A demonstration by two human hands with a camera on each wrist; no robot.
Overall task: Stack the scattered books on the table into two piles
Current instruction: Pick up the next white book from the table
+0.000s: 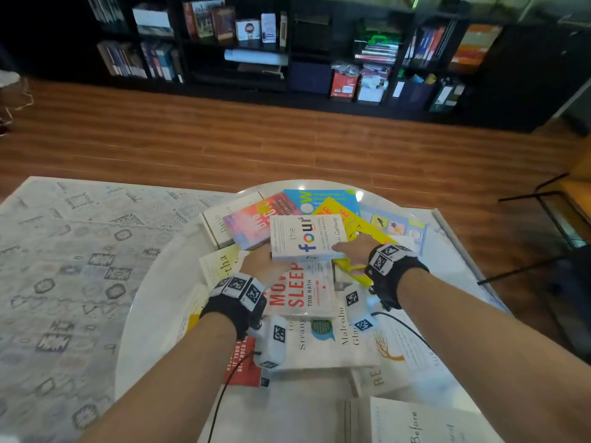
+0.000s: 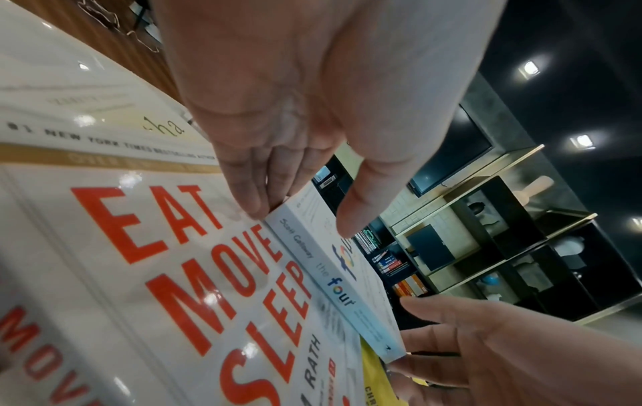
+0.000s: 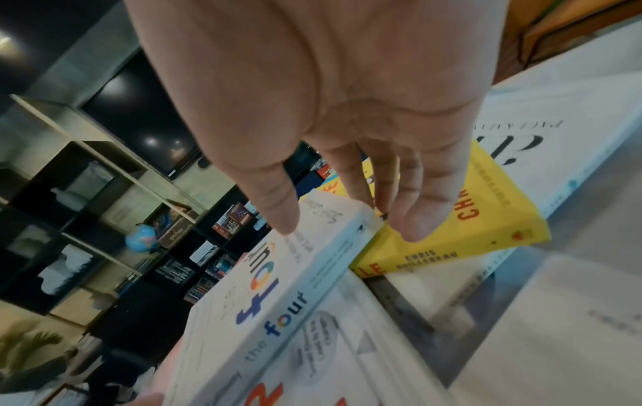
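Observation:
A white paperback titled "the four" [image 1: 307,237] lies on top of the heap of scattered books on the white table [image 1: 153,314]. My left hand [image 1: 270,263] pinches its near left corner, fingers [image 2: 255,197] under the spine end and thumb over the cover. My right hand [image 1: 345,249] grips the near right corner, thumb on the cover [image 3: 264,274] and fingers [image 3: 413,217] down beside it over a yellow book [image 3: 479,228]. The book's near edge rests over "Eat Move Sleep" [image 1: 303,294] [image 2: 166,274].
Around it lie a blue book [image 1: 323,198], a pink-orange book [image 1: 251,227], a white hardback [image 1: 220,223], a Gladwell book [image 1: 332,343], a red book [image 1: 244,362] and a "Before" book [image 1: 425,423]. A patterned rug [image 1: 64,282] lies left, black bookshelves [image 1: 287,52] stand behind.

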